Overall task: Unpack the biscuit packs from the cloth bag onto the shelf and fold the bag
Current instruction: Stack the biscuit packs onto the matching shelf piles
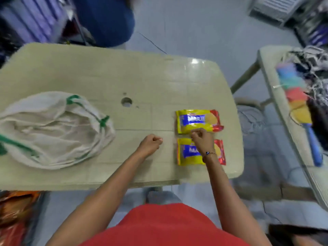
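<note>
Two yellow, blue and red biscuit packs lie side by side on the right part of the beige plastic table: the far pack and the near pack. My right hand hovers over the gap between them with fingers curled, holding nothing. My left hand is a loose fist over bare table, just left of the packs. The crumpled off-white cloth bag with green handles lies on the table's left side, away from both hands.
A round hole marks the table's centre. A second beige table at the right carries a multicoloured brush and tangled cords. Orange packaging sits on the floor at lower left. A blue object stands beyond the table.
</note>
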### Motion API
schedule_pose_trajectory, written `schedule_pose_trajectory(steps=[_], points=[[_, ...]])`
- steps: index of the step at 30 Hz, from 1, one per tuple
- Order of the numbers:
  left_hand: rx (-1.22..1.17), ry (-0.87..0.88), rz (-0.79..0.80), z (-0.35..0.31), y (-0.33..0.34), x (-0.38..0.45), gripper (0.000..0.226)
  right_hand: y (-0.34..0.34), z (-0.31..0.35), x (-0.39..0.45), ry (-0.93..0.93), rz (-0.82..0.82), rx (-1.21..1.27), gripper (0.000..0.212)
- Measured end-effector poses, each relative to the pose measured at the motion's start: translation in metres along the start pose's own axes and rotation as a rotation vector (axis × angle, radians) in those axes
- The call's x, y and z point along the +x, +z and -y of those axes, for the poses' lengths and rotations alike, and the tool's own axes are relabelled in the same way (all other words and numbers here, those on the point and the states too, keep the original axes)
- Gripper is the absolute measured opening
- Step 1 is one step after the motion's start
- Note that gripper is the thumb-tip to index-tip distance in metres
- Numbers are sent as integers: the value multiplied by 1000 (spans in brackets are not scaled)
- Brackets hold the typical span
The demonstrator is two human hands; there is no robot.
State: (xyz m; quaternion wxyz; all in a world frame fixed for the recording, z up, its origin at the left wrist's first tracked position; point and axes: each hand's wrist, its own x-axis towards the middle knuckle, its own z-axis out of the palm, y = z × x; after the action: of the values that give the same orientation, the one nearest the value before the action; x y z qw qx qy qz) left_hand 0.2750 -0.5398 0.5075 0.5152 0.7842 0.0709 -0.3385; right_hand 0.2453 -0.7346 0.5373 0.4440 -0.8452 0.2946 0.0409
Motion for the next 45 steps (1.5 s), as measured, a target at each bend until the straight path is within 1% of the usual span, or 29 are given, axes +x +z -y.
schedule_pose_trajectory(steps=[3, 5, 7, 8, 9, 10, 12, 13, 15, 16, 17, 19, 21, 23, 26, 28, 31, 34, 37, 38, 39, 40, 41, 42, 43, 44, 45], points=[[56, -19, 53, -9, 42, 13, 15, -40, -41, 16, 124, -96, -54, 21], [52, -44, 71, -5, 63, 29, 23, -58, -63, 23, 174, -128, -99, 28], [-44, -73, 137, -8, 76, 30, 30, -69, -80, 26, 246, -135, -176, 42], [-91, -89, 180, -11, 82, 25, 34, -74, -87, 27, 296, -111, -216, 50], [-118, -93, 204, -14, 88, 21, 35, -78, -97, 30, 343, -47, -226, 55], [-118, -94, 196, -13, 91, 18, 40, -80, -103, 31, 375, 53, -202, 59], [-125, -107, 125, -11, 94, 15, 52, -83, -112, 28, 404, 240, -47, 57], [-136, -127, 95, -9, 94, 16, 54, -84, -116, 26, 414, 291, 50, 53], [-190, -151, 53, -11, 90, 15, 58, -88, -120, 23, 398, 336, 151, 50], [-220, -148, 37, -15, 87, 13, 57, -91, -117, 23, 372, 331, 186, 49], [-249, -120, 23, -20, 85, 14, 55, -96, -111, 26, 338, 315, 232, 47], [-299, -38, -4, -36, 79, 15, 50, -105, -95, 37, 270, 265, 300, 34], [-333, 9, -38, -54, 73, 23, 46, -111, -75, 56, 208, 199, 320, 26], [-348, 35, -72, -72, 69, 36, 41, -112, -52, 74, 152, 137, 313, 28], [-338, 40, -88, -95, 63, 56, 30, -107, -31, 97, 124, 76, 246, 37], [-330, 16, -88, -102, 59, 68, 34, -102, -26, 108, 132, 53, 230, 40], [-327, -25, -66, -102, 60, 76, 43, -98, -30, 118, 169, 66, 216, 42], [-412, -30, -47, -101, 62, 78, 45, -102, -27, 116, 180, 88, 220, 41], [-446, -36, -40, -97, 61, 81, 50, -108, -26, 115, 201, 147, 211, 55], [-443, -39, -52, -94, 62, 82, 53, -110, -26, 115, 197, 170, 207, 54], [-428, -50, -81, -92, 62, 82, 61, -111, -25, 116, 189, 197, 212, 49], [-401, -63, -113, -90, 63, 83, 80, -111, -25, 116, 183, 235, 229, 43], [-374, -91, -130, -87, 63, 84, 104, -110, -26, 116, 190, 272, 256, 40], [-364, -138, -105, -86, 63, 84, 121, -109, -28, 116, 221, 304, 294, 40], [-382, -168, -46, -83, 64, 85, 123, -108, -32, 115, 264, 336, 333, 41], [-417, -181, 34, -84, 65, 84, 106, -107, -36, 115, 299, 370, 377, 42], [-451, -180, 118, -86, 66, 82, 79, -106, -40, 115, 318, 392, 417, 44]])
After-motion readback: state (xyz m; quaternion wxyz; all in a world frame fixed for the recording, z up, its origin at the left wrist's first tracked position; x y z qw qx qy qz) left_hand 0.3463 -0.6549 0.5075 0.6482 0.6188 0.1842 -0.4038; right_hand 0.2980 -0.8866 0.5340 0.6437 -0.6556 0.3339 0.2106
